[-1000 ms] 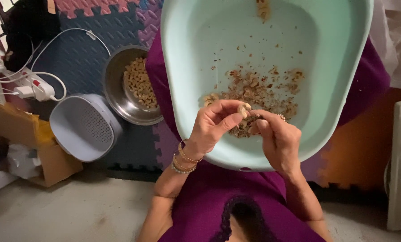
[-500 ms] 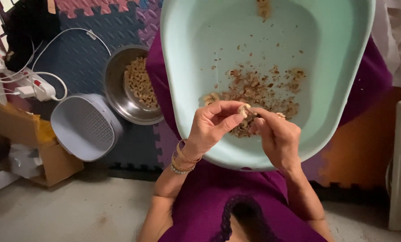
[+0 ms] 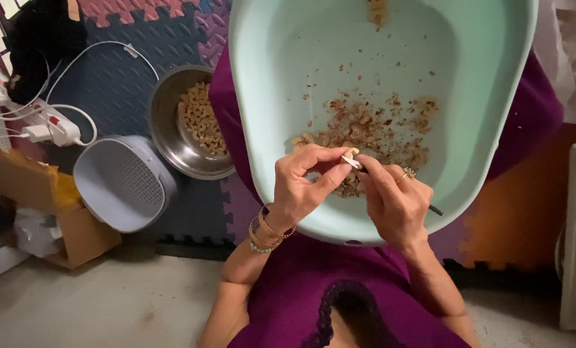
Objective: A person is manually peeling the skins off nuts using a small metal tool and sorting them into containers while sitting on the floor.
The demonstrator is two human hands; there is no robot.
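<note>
A large mint-green plastic basin [image 3: 494, 129] rests on my lap, with a heap of brown nut skins and a few pale cashews [image 3: 372, 132] in its bottom. My left hand [image 3: 301, 187], with bangles on the wrist, pinches a single pale cashew [image 3: 350, 153] between thumb and fingers over the heap. My right hand [image 3: 394, 203], wearing a ring, grips a thin small knife [image 3: 355, 164] whose blade tip touches that cashew; its dark handle end sticks out past the hand on the right.
A steel bowl [image 3: 165, 138] with peeled cashews sits on the foam floor mat to the left. Beside it lie a grey perforated lid or basket [image 3: 124, 183], a cardboard box [image 3: 56, 222], and a white power strip with cables [image 3: 49, 125]. Bare concrete floor lies nearest me.
My right hand has turned and shifted so the knife blade now shows against the cashew and the handle end pokes out on the right. My left hand dropped slightly, still pinching the nut.
</note>
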